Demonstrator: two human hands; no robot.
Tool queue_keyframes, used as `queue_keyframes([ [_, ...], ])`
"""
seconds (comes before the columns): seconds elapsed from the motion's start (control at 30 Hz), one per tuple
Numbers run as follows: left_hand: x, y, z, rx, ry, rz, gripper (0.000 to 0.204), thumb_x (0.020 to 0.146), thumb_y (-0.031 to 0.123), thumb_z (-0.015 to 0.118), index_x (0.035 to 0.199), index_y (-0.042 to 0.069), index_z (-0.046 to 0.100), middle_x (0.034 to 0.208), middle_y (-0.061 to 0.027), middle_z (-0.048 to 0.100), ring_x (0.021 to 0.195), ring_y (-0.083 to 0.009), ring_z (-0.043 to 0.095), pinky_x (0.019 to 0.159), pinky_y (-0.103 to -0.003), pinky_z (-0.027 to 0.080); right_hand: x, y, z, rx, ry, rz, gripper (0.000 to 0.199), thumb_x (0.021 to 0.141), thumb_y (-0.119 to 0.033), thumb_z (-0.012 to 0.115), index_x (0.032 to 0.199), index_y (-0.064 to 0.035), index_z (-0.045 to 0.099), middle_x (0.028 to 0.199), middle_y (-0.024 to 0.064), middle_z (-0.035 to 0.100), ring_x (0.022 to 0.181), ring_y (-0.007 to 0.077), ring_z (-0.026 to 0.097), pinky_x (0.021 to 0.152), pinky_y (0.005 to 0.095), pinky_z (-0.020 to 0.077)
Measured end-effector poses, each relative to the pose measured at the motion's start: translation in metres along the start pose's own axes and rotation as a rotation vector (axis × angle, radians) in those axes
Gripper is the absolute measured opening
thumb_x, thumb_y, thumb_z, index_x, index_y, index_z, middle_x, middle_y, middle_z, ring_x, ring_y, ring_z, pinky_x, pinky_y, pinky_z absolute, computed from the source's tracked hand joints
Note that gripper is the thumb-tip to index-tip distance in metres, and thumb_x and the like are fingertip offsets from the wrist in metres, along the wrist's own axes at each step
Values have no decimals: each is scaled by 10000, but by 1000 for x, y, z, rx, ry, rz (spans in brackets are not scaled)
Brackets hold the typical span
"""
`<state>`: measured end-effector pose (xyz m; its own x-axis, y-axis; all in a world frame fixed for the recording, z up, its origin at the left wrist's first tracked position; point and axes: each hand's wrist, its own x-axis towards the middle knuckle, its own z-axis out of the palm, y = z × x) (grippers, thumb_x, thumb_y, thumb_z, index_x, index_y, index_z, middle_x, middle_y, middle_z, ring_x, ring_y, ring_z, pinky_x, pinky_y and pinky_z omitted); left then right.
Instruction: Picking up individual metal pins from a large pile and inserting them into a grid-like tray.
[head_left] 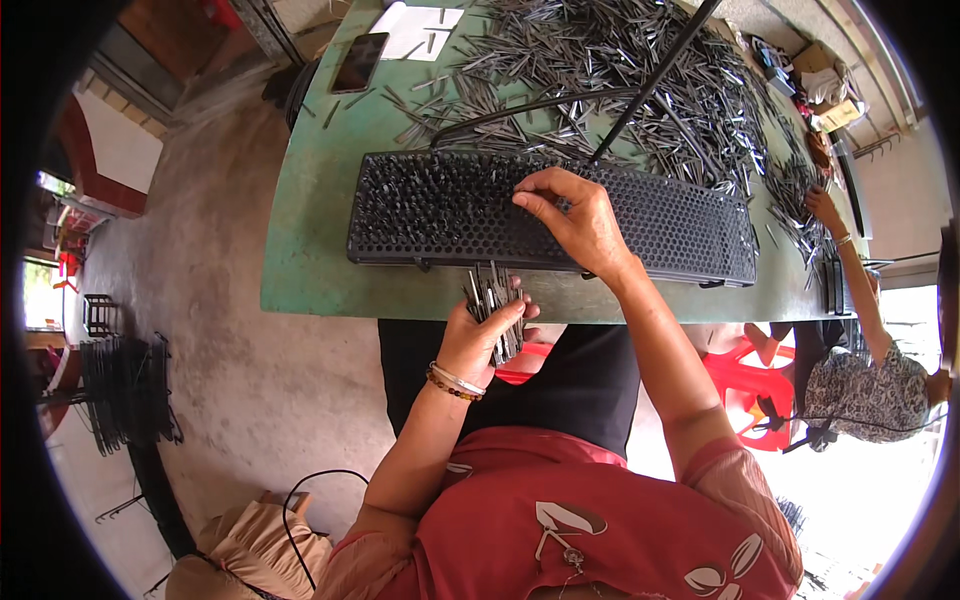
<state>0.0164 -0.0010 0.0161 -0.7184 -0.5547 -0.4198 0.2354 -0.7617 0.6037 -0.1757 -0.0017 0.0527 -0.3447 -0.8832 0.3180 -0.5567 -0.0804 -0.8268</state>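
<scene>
Two hands: I see both in view, coming up from the lower edge over the near side of the green counter [300, 240].
Left hand [478, 335]: I see it curled tight around a bundle of thin metal pins [493, 300], held upright, their tips fanning out above the fist, just off the counter's near edge.
Right hand [578, 222]: I see it resting on the black perforated tray [680, 225], fingers drawn narrow and pinched toward the holes; whether a pin sits between the fingertips I cannot tell.
Tray: it lies flat along the near side of the counter; its left part bristles with pins already standing in the holes.
Bundle to tray: the bundle sits just below the tray's near rim, left of the right hand.
Loose pins [640, 70]: heaped across the far side of the counter.
Phone [359, 62]: dark, at the far left corner.
Another person's hand [822, 208]: at the right end of the counter, among scattered pins.
</scene>
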Motion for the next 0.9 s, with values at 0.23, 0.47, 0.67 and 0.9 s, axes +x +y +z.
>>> queue_keyframes([
  [0.23, 0, 1, -3, -21, -38, -19, 291, 850, 37, 597, 1133, 11, 531, 966, -88, 605, 893, -210, 628, 704, -368, 573, -11, 14, 14, 72, 73, 114, 164, 817, -120, 693, 939, -15, 661, 852, 36, 661, 714, 82, 589, 651, 238, 479],
  [0.47, 0, 3, -7, 53, -35, -17, 344, 840, 20, 578, 1178, 2, 515, 1014, -115, 610, 926, -230, 624, 727, -376, 570, -13, 9, 18, -33, 107, -41, 175, 776, -73, 709, 938, -16, 676, 880, 64, 648, 738, 133, 615, 652, 244, 491],
  [0.67, -2, 5, -6, 50, -34, 1, 347, 844, 18, 579, 1185, 3, 511, 1031, -135, 617, 937, -241, 630, 728, -382, 571, -12, 14, 19, -218, 56, -328, 161, 770, -25, 678, 931, -23, 682, 874, 78, 628, 724, 220, 613, 669, 292, 506],
  [0.9, -5, 10, -5, 11, -40, 60, 298, 842, 6, 599, 1131, 1, 528, 985, -108, 622, 900, -229, 645, 723, -359, 579, -29, -21, 3, -23, -173, 156, 135, 828, -97, 673, 908, 12, 670, 804, 73, 624, 734, 118, 601, 600, 249, 459],
])
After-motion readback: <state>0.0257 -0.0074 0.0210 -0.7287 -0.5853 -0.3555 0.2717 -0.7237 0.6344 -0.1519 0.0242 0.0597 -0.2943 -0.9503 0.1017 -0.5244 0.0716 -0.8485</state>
